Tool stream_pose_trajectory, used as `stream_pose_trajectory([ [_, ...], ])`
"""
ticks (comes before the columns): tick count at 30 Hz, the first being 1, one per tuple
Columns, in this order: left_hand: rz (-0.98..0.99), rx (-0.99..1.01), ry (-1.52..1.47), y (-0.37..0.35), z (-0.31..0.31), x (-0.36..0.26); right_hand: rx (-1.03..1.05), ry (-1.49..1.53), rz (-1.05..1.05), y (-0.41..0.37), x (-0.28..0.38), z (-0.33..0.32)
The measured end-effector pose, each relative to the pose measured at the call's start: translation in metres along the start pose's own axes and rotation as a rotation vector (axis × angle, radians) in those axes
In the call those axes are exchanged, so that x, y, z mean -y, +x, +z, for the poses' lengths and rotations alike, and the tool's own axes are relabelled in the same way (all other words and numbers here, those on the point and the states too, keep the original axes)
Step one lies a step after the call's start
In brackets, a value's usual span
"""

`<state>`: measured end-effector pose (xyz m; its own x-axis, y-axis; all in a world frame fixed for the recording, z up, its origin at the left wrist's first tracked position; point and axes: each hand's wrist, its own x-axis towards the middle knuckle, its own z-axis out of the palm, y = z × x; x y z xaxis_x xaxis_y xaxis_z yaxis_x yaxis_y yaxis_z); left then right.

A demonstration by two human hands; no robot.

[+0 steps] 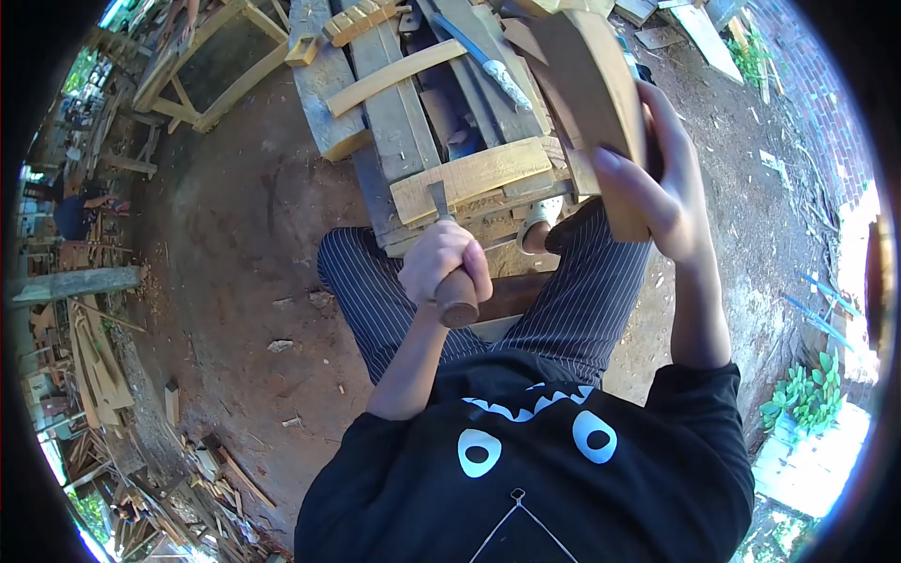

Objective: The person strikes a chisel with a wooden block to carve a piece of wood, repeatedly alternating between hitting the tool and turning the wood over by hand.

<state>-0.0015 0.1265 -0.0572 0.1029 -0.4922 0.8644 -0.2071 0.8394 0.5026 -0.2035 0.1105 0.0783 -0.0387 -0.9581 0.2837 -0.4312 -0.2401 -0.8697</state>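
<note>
My left hand (439, 261) is closed around the wooden handle (458, 300) of a chisel (438, 195). The chisel's flat metal blade points away from me, its tip at a pale, slightly curved piece of wood (497, 172) on the near end of the workbench (394, 131). Raised at the right, my right hand (671, 188) grips a thick wooden block (596, 80) between thumb and fingers. The block is held up beside the bench, near the camera, and hides part of the bench's right side.
On the bench lie a narrow wood strip (394, 77), a blue rod-like tool with a white-wrapped end (507, 83) and a ridged wooden piece (361, 21). A wooden frame (211, 66) stands at the upper left, another person's hand (190, 14) beside it. Scrap wood (99, 366) lies left.
</note>
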Motion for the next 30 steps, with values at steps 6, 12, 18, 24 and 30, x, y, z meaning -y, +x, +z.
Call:
stream_pose_trajectory([
  [6,0.006,0.011,0.046,0.005,0.011,0.001,-0.051,0.226,0.086,-0.026,0.000,-0.007],
  [12,-0.034,-0.093,0.062,0.014,0.008,-0.001,-0.060,0.429,0.003,-0.060,-0.009,0.004],
  [18,0.032,-0.113,0.068,0.009,0.007,0.004,-0.148,0.415,0.083,-0.074,-0.013,0.014],
  [24,0.022,-0.132,0.028,0.009,0.007,0.008,-0.008,0.472,0.077,-0.086,-0.028,0.009],
  [30,0.037,-0.149,0.008,0.007,0.006,0.010,-0.055,0.438,0.137,-0.096,-0.019,0.028],
])
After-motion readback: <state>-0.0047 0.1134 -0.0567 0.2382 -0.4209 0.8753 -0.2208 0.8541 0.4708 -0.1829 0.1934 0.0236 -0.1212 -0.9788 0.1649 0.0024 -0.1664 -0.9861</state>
